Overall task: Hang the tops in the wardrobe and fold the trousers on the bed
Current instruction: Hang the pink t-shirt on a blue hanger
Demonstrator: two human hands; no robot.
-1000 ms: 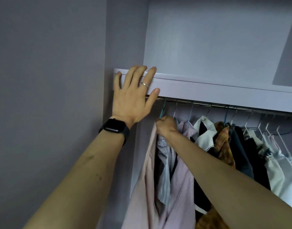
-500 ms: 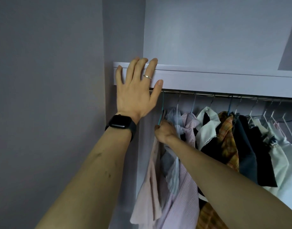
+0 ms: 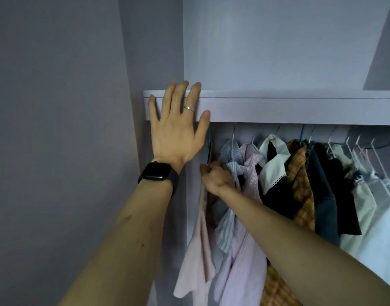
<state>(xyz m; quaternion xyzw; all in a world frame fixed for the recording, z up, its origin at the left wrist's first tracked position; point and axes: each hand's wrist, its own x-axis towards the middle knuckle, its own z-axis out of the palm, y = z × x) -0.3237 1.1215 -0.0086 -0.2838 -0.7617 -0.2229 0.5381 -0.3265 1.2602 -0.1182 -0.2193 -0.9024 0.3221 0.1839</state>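
One pale pink top (image 3: 198,257) hangs from my right hand (image 3: 216,175), its long axis straight down, hem toward the floor. My fingers are curled tight round its upper end, just under one teal hanger (image 3: 209,142). My left hand (image 3: 176,133) lies flat on the shelf edge (image 3: 300,111), fingers straight and spread.

**Surroundings and garments hanging at the right**

A plain grey-lilac wall (image 3: 57,129) fills the left of the view and meets the wardrobe (image 3: 300,111) at its left side. A black smartwatch (image 3: 155,171) with a dark square face sits near the centre; above it is a thin silver ring (image 3: 189,108). Hanging side by side, left to right: a black garment with a white lace-edged collar (image 3: 274,173), an orange plaid shirt (image 3: 300,171), a navy garment (image 3: 322,195) and, farthest right, white garments (image 3: 370,217).
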